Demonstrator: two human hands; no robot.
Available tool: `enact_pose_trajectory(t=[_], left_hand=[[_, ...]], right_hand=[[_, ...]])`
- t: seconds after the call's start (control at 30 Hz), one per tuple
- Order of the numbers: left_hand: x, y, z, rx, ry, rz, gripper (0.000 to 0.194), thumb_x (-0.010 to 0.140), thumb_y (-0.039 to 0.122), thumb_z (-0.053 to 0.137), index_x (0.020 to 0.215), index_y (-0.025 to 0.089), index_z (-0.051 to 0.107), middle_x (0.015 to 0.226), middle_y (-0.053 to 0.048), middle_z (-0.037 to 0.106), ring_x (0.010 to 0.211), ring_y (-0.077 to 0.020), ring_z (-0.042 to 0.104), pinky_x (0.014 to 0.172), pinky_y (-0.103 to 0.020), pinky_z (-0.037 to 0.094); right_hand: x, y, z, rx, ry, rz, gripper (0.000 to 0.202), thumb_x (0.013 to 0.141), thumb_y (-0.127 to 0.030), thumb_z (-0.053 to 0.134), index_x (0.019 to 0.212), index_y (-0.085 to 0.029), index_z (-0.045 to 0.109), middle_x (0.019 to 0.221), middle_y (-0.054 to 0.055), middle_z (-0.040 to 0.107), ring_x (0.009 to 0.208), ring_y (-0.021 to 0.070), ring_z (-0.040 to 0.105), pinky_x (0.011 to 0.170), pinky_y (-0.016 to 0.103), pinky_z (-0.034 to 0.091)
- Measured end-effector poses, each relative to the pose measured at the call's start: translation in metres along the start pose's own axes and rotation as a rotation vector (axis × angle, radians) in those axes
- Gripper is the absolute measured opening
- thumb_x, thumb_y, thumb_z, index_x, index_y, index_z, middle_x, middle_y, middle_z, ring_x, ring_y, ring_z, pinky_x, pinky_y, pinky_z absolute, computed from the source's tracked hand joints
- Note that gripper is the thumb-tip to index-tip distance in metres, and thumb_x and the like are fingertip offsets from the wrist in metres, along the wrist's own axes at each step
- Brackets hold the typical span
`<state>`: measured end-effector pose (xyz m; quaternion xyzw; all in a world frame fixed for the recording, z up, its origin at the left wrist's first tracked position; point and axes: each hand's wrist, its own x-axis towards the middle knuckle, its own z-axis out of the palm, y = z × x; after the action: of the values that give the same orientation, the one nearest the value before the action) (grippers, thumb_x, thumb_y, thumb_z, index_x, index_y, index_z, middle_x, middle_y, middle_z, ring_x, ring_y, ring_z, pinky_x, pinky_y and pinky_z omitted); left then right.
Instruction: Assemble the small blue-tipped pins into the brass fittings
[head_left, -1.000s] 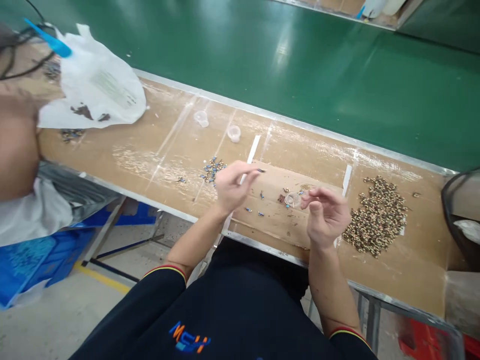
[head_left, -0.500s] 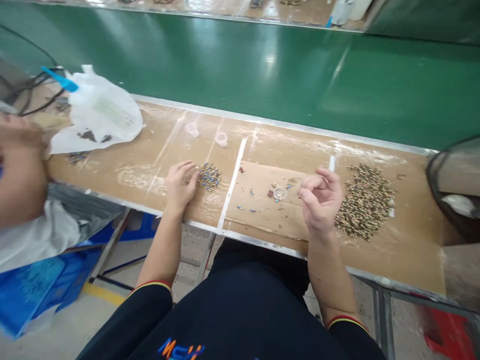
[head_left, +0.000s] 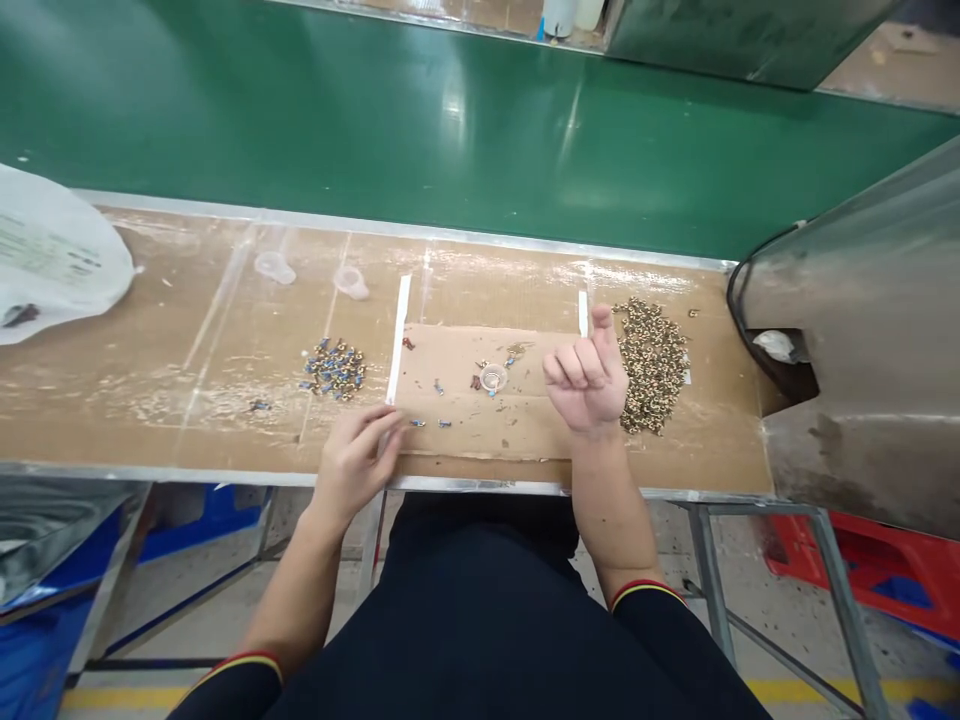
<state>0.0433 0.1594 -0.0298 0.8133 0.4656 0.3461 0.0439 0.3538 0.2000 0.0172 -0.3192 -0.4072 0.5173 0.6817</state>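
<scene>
My left hand (head_left: pixel 364 455) is at the front left corner of a cardboard sheet (head_left: pixel 525 420). Its thumb and fingers are slightly apart, close to a small blue-and-metal part (head_left: pixel 418 423). My right hand (head_left: pixel 589 380) is raised over the sheet's right side, palm turned towards me. Its forefinger points up and the other fingers are curled; whatever they hold, if anything, is hidden. Between the hands stands a small clear cup (head_left: pixel 493 378) with little parts around it. A pile of small brass-coloured parts (head_left: pixel 651 370) lies beyond my right hand.
Left of the white tape strip (head_left: pixel 399 340) lies a heap of blue-and-brass parts (head_left: pixel 335 370). Two clear plastic cups (head_left: pixel 351 282) lie behind it. A white bag (head_left: pixel 60 255) is at far left. A metal housing (head_left: pixel 862 350) bounds the right, and a green belt (head_left: pixel 420 130) runs behind.
My left hand has left the blue-and-brass heap and moved right to the cardboard. My right hand has turned, its forefinger now pointing up. The view has swung right.
</scene>
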Motion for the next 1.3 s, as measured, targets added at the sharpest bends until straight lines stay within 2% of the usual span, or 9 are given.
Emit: enact_pose_trajectory(t=[0.17, 0.33, 0.47, 0.6, 0.8, 0.9, 1.0, 1.1, 1.3], left_hand=[[0.011, 0.002, 0.005, -0.026, -0.222, -0.028, 0.022, 0.098, 0.027, 0.060, 0.115, 0.024, 0.072, 0.115, -0.012, 0.075, 0.105, -0.0281, 0.071, 0.094, -0.045, 0.058], [0.012, -0.004, 0.005, -0.023, -0.293, -0.097, 0.024, 0.099, 0.033, 0.059, 0.116, 0.023, 0.072, 0.119, -0.013, 0.073, 0.112, -0.0306, 0.068, 0.100, -0.049, 0.054], [0.013, -0.004, 0.004, -0.001, -0.293, -0.062, 0.022, 0.101, 0.032, 0.058, 0.114, 0.022, 0.072, 0.117, -0.012, 0.073, 0.111, -0.0289, 0.067, 0.100, -0.046, 0.052], [0.021, -0.006, 0.004, 0.025, -0.237, -0.027, 0.024, 0.101, 0.026, 0.056, 0.119, 0.019, 0.070, 0.113, -0.012, 0.072, 0.107, -0.0272, 0.067, 0.094, -0.042, 0.052], [0.036, -0.012, 0.007, 0.070, -0.320, -0.046, 0.020, 0.101, 0.024, 0.054, 0.102, 0.023, 0.073, 0.102, -0.009, 0.073, 0.095, -0.0265, 0.064, 0.083, -0.042, 0.048], [0.038, -0.013, 0.009, 0.112, -0.360, -0.034, 0.021, 0.101, 0.024, 0.054, 0.091, 0.023, 0.072, 0.096, -0.009, 0.073, 0.092, -0.0271, 0.063, 0.080, -0.042, 0.047], [0.039, -0.013, 0.007, 0.098, -0.342, 0.007, 0.021, 0.101, 0.023, 0.052, 0.091, 0.022, 0.070, 0.093, -0.009, 0.073, 0.088, -0.0261, 0.063, 0.078, -0.041, 0.048], [0.049, -0.009, 0.004, -0.040, -0.241, 0.003, 0.018, 0.102, 0.022, 0.053, 0.093, 0.021, 0.069, 0.085, -0.006, 0.072, 0.081, -0.0223, 0.064, 0.075, -0.037, 0.051], [0.104, 0.019, 0.016, -0.563, 0.009, -0.097, 0.014, 0.097, 0.031, 0.067, 0.107, 0.023, 0.073, 0.090, -0.002, 0.075, 0.078, -0.0145, 0.069, 0.075, -0.030, 0.057]], right_hand=[[0.008, 0.008, -0.014, -0.347, -0.052, -0.161, 0.039, 0.103, -0.053, 0.048, 0.140, -0.041, 0.050, 0.066, -0.005, 0.033, 0.052, 0.0159, 0.033, 0.045, 0.031, 0.033], [0.007, 0.017, -0.023, -0.487, 0.003, -0.187, 0.032, 0.102, -0.055, 0.050, 0.125, -0.035, 0.058, 0.059, -0.007, 0.031, 0.043, 0.0124, 0.028, 0.045, 0.031, 0.035], [0.004, 0.017, -0.013, -0.631, 0.036, -0.291, 0.023, 0.099, -0.038, 0.061, 0.121, -0.034, 0.060, 0.064, -0.007, 0.040, 0.049, 0.0122, 0.038, 0.050, 0.030, 0.041], [0.004, 0.014, -0.005, -0.818, -0.049, -0.339, 0.042, 0.093, -0.021, 0.061, 0.133, -0.033, 0.057, 0.088, 0.000, 0.058, 0.077, 0.0171, 0.058, 0.066, 0.032, 0.054], [0.004, 0.010, -0.009, -1.042, -0.271, -0.274, 0.014, 0.097, -0.024, 0.061, 0.103, -0.024, 0.073, 0.073, -0.002, 0.067, 0.060, 0.0131, 0.056, 0.060, 0.029, 0.049], [0.004, 0.007, -0.009, -1.079, -0.324, -0.289, 0.024, 0.098, -0.019, 0.055, 0.115, -0.023, 0.072, 0.079, 0.001, 0.069, 0.066, 0.0153, 0.059, 0.065, 0.031, 0.050], [0.006, 0.005, -0.009, -1.101, -0.417, -0.315, 0.032, 0.096, -0.017, 0.055, 0.124, -0.025, 0.068, 0.091, 0.004, 0.070, 0.080, 0.0194, 0.063, 0.076, 0.037, 0.053], [0.007, 0.004, -0.010, -1.094, -0.565, -0.273, 0.019, 0.097, -0.024, 0.062, 0.112, -0.027, 0.072, 0.094, 0.005, 0.069, 0.086, 0.0216, 0.062, 0.079, 0.040, 0.052], [0.007, 0.008, -0.013, -1.162, -0.715, -0.219, 0.010, 0.096, -0.031, 0.069, 0.098, -0.024, 0.075, 0.082, 0.004, 0.062, 0.085, 0.0223, 0.057, 0.077, 0.037, 0.050]])
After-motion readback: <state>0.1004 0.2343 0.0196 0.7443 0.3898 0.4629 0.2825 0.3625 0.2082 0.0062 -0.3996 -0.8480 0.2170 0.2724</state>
